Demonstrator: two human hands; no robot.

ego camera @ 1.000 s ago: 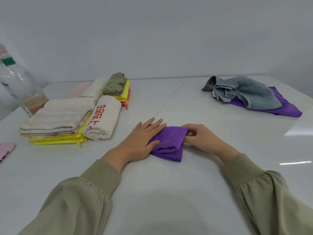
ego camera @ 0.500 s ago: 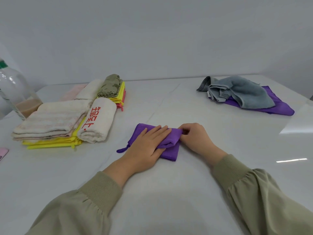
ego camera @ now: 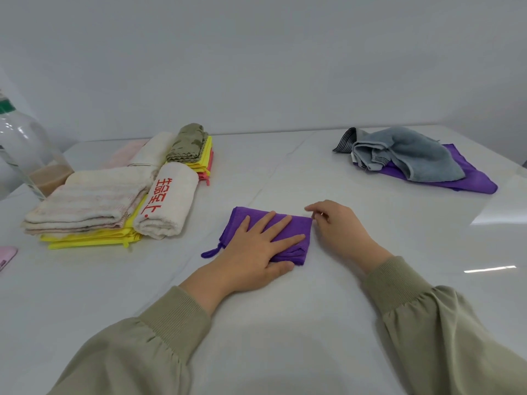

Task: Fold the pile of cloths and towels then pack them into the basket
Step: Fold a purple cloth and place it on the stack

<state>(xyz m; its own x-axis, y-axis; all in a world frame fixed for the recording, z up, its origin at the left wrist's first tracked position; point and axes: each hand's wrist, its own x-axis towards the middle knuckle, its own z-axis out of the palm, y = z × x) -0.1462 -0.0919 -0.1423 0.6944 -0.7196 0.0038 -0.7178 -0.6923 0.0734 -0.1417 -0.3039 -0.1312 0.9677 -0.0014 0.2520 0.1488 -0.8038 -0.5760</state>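
A small folded purple cloth lies on the white table in front of me, its hanging loop sticking out at the left. My left hand presses flat on it with straight fingers. Just off the cloth's right edge is my right hand, fingers loosely bent and holding nothing. At the far right, unfolded, a grey towel lies on another purple cloth. No basket is in view.
Folded items sit at the left: a striped cream towel, a white towel with red characters, yellow cloths and an olive cloth. A large clear bottle stands behind them. A pink phone lies at the left edge.
My left hand slid further over the purple cloth and flattened it. My right hand let go of the cloth's right edge. The view shifted slightly.
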